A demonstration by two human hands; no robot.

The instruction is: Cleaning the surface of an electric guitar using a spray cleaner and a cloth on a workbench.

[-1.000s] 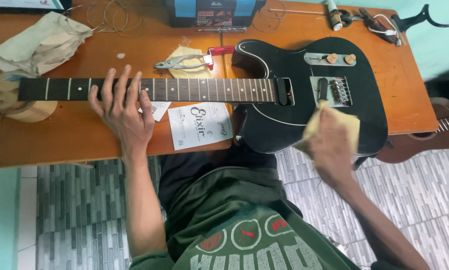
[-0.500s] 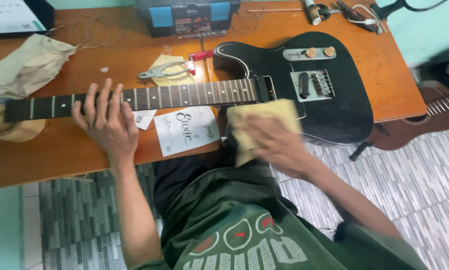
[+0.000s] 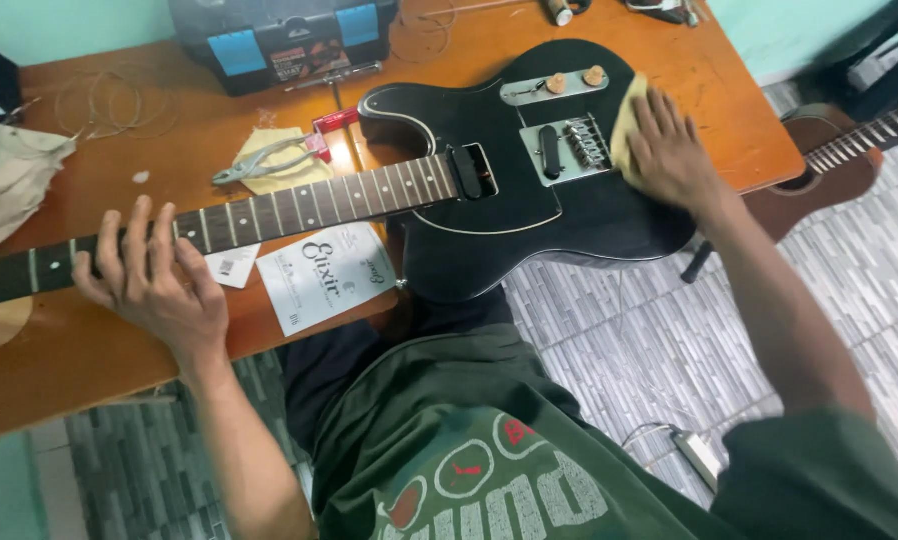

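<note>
On the table: my black electric guitar.
Left hand: fingers spread, pressing the neck.
Right hand: flat, pressing a yellow cloth to the body.

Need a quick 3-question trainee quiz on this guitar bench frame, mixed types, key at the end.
1. True or false: the left hand rests on the guitar neck.
2. What does the right hand press against the black guitar body?
A. pliers
B. a yellow cloth
C. a paper packet
3. Fill in: the pliers lie on the wooden table, on the far side of the ____.

Key
1. True.
2. B, the yellow cloth, beside the bridge.
3. Neck.
</note>
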